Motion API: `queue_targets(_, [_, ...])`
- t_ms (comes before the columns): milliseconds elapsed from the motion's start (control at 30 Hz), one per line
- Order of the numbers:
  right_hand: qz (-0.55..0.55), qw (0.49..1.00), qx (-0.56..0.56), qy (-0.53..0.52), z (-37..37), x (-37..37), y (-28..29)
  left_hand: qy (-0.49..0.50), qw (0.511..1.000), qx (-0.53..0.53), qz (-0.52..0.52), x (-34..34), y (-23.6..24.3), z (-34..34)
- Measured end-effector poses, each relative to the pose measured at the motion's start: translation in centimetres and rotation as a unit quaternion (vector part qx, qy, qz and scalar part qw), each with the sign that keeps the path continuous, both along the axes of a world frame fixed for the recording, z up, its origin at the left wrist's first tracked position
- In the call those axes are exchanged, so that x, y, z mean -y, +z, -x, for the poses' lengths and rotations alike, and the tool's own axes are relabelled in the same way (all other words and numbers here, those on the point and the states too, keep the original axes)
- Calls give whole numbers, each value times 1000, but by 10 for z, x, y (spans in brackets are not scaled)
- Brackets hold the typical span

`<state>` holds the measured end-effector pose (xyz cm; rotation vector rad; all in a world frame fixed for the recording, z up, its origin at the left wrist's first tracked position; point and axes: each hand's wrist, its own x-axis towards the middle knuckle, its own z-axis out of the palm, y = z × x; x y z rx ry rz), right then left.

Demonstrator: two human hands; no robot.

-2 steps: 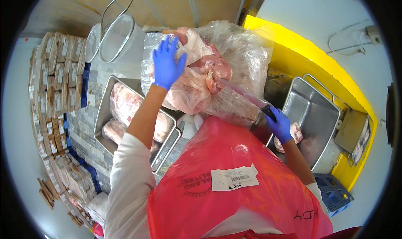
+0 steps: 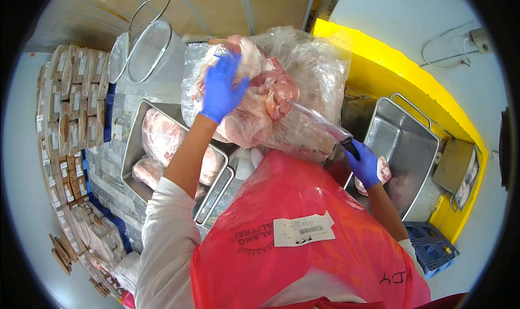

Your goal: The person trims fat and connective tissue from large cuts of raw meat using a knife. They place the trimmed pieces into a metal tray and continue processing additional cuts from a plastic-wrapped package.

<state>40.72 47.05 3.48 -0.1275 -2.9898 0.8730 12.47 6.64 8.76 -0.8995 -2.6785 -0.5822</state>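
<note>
A large piece of raw, pinkish meat (image 2: 254, 111) with pale fat lies on a crumpled clear plastic sheet (image 2: 317, 65) in front of me. My left hand (image 2: 223, 92), in a blue glove, rests over the left part of the meat with its fingers stretched out. In my right hand (image 2: 365, 165), also blue-gloved, is a knife (image 2: 322, 122), gripped by its black handle. Its blade points up and left, and the tip is at the meat's right side, by a darker red lump. Whether the tip is in the meat or only touching it, I cannot tell.
Left of me stands a metal tub (image 2: 130, 157) holding large pieces of meat. Another metal tub (image 2: 398, 130) on the right has a smaller piece in it. Clear bags on wire hoops (image 2: 154, 54) stand at back left. Stacked boxes (image 2: 70, 103) line the left; a yellow barrier (image 2: 433, 98) curves along the right.
My left hand has shifted slightly right and down over the meat. The knife and my right hand have hardly moved.
</note>
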Motion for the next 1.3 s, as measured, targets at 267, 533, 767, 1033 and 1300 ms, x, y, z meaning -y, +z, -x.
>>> queue_targets(267, [1,998,-40,-54,-12,63,74,-37,991,27,127,-22,-21,-57])
queue_targets(533, [-150,987,33,-38,-3,102,123,-102,979,97,-145,-6,-36,-39])
queue_targets(767, [-159,982,72,-67,-1,128,155,-99,784,433,-433,17,-53,-28])
queue_targets(1033, [-192,979,40,-58,-45,125,169,-38,975,149,-160,8,-4,-68])
queue_targets(1300, [-241,970,33,-24,-28,133,167,-11,989,129,70,-7,-14,-77])
